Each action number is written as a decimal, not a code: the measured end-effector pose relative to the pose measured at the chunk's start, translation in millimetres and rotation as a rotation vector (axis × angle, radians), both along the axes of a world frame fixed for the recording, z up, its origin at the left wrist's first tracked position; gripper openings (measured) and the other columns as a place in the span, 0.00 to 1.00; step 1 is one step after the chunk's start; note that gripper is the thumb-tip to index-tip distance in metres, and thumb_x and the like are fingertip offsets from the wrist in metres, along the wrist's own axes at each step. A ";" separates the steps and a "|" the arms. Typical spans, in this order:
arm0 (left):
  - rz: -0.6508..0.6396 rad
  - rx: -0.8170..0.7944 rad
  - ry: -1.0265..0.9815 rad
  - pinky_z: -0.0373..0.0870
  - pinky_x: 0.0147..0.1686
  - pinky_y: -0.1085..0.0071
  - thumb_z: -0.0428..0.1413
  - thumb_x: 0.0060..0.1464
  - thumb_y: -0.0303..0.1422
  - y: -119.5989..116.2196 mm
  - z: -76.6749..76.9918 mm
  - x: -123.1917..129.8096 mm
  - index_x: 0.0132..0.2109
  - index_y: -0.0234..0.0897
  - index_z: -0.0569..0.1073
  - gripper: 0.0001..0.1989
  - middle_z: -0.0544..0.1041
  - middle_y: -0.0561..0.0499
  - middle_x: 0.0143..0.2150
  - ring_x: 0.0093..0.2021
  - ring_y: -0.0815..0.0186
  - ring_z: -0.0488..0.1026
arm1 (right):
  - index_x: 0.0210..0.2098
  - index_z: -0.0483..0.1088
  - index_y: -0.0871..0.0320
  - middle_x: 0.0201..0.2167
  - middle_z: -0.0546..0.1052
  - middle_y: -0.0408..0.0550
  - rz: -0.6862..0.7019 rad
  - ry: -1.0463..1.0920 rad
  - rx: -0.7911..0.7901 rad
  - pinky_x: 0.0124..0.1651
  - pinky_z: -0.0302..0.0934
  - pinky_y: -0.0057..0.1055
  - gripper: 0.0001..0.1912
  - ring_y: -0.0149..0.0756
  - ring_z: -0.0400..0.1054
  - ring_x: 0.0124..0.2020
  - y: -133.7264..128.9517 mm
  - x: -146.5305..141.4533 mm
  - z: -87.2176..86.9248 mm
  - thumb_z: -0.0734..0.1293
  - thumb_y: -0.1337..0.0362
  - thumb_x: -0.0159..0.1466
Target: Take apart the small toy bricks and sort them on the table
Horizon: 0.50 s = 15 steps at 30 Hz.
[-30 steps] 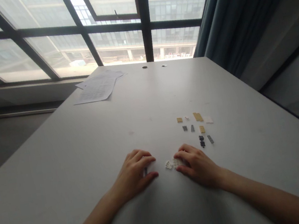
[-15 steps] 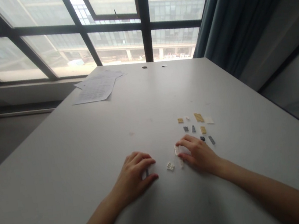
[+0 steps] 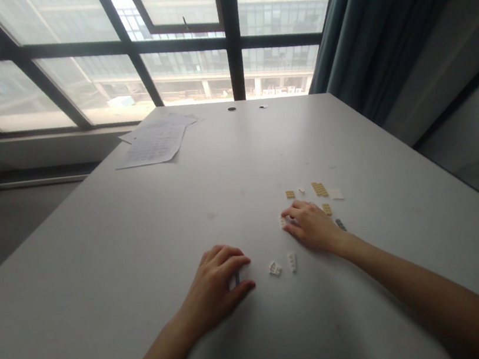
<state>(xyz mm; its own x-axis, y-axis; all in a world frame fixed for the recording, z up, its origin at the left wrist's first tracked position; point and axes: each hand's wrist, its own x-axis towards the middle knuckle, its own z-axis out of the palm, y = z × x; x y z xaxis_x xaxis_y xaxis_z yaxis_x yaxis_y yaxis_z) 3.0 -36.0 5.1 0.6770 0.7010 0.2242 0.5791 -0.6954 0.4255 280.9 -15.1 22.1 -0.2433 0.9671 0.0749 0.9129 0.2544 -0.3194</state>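
My right hand (image 3: 311, 226) has a small white building brick (image 3: 282, 221) between thumb and fingertips, near the table surface. My left hand (image 3: 220, 277) rests on its side on the table, fingers curved and thumb apart from them. Within that curve shows a narrow grey piece (image 3: 237, 277), partly hidden by the hand; no grip on it shows. Between the hands lie a small white studded piece (image 3: 274, 268) and a white wedge-like plate (image 3: 293, 262).
Beyond my right hand lie tan plates (image 3: 319, 189), a small tan plate (image 3: 290, 194), another tan brick (image 3: 326, 209), a pale flat tile (image 3: 335, 194) and a dark grey plate (image 3: 340, 225). Printed papers (image 3: 152, 144) cover the table's far left, near the windows.
My right hand has moved away from me with the white brick, uncovering the white wedge-like plate and covering some grey pieces. The left hand stays about where it was.
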 end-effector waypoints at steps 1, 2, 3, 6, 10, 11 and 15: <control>-0.002 0.000 0.000 0.62 0.49 0.60 0.57 0.55 0.42 0.1 -0.1 -0.1 0.46 0.41 0.73 0.14 0.74 0.48 0.46 0.48 0.58 0.67 | 0.46 0.73 0.58 0.41 0.74 0.51 0.002 -0.005 0.000 0.49 0.57 0.36 0.13 0.40 0.68 0.43 -0.2 -0.3 -0.3 0.66 0.61 0.63; -0.002 0.000 0.000 0.62 0.49 0.60 0.57 0.55 0.42 0.1 -0.2 -0.2 0.46 0.41 0.73 0.14 0.74 0.48 0.46 0.48 0.58 0.67 | 0.46 0.73 0.58 0.41 0.74 0.51 0.002 -0.008 0.002 0.49 0.57 0.36 0.13 0.41 0.68 0.43 -0.4 -0.5 -0.7 0.66 0.61 0.64; -0.003 0.001 -0.001 0.62 0.49 0.60 0.57 0.55 0.42 0.2 -0.3 -0.4 0.46 0.41 0.73 0.14 0.74 0.47 0.46 0.48 0.58 0.67 | 0.46 0.73 0.57 0.41 0.74 0.51 0.003 -0.009 0.004 0.49 0.56 0.36 0.13 0.41 0.68 0.43 -0.6 -0.7 -1.0 0.66 0.61 0.64; -0.002 0.003 0.001 0.62 0.49 0.59 0.57 0.55 0.42 0.5 -0.8 -1.0 0.46 0.41 0.73 0.14 0.74 0.47 0.46 0.48 0.58 0.67 | 0.49 0.72 0.58 0.42 0.74 0.52 -0.005 -0.010 0.020 0.50 0.56 0.37 0.15 0.42 0.68 0.45 -2.0 -0.5 -1.1 0.66 0.61 0.63; 0.001 0.000 0.002 0.62 0.49 0.59 0.57 0.55 0.42 0.4 -0.5 -0.7 0.47 0.41 0.72 0.14 0.74 0.48 0.46 0.48 0.58 0.67 | 0.52 0.69 0.58 0.44 0.73 0.52 -0.021 0.011 0.051 0.50 0.56 0.39 0.18 0.43 0.68 0.44 -15.1 1.3 2.4 0.66 0.62 0.63; 0.002 0.000 0.002 0.62 0.49 0.59 0.57 0.55 0.42 0.2 -0.2 -0.5 0.47 0.42 0.72 0.14 0.74 0.48 0.46 0.48 0.58 0.67 | 0.52 0.69 0.58 0.44 0.73 0.51 -0.003 0.025 0.049 0.50 0.56 0.39 0.18 0.42 0.68 0.44 -21.1 1.8 3.7 0.66 0.62 0.63; 0.008 -0.003 0.001 0.62 0.49 0.60 0.58 0.55 0.41 -1.3 0.9 -0.3 0.46 0.41 0.73 0.14 0.74 0.48 0.46 0.47 0.58 0.67 | 0.50 0.71 0.56 0.42 0.73 0.50 0.123 0.066 0.011 0.51 0.57 0.39 0.17 0.42 0.67 0.44 -49.2 1.5 6.6 0.69 0.59 0.62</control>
<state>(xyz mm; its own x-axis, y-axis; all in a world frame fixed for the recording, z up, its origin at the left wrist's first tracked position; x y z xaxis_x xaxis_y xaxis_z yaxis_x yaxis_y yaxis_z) 2.7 -37.3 6.1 0.6719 0.7068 0.2214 0.5849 -0.6897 0.4268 282.4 -64.3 28.8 -0.3541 0.9293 0.1050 0.8516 0.3668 -0.3745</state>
